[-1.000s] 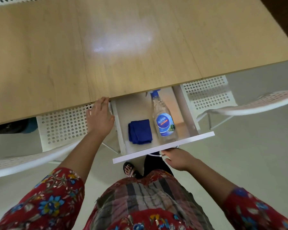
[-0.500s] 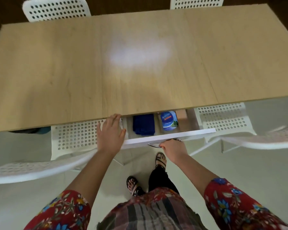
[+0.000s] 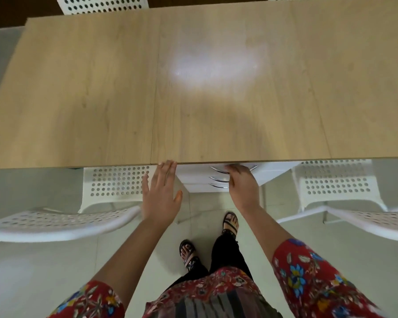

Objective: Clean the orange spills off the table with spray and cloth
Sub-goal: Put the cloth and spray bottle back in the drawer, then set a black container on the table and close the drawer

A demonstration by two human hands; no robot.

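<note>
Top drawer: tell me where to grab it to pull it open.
Grip its chrome bow handle at the middle, from the front, where the right hand is: the bow stands off the drawer, leaving room for fingers.

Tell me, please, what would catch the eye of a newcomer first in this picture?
The broad wooden table fills the upper half, with a bright glare of light at its middle. Below its near edge, the right hand holds the top chrome handle of a white drawer unit, while the left hand is spread open beside it.
</note>
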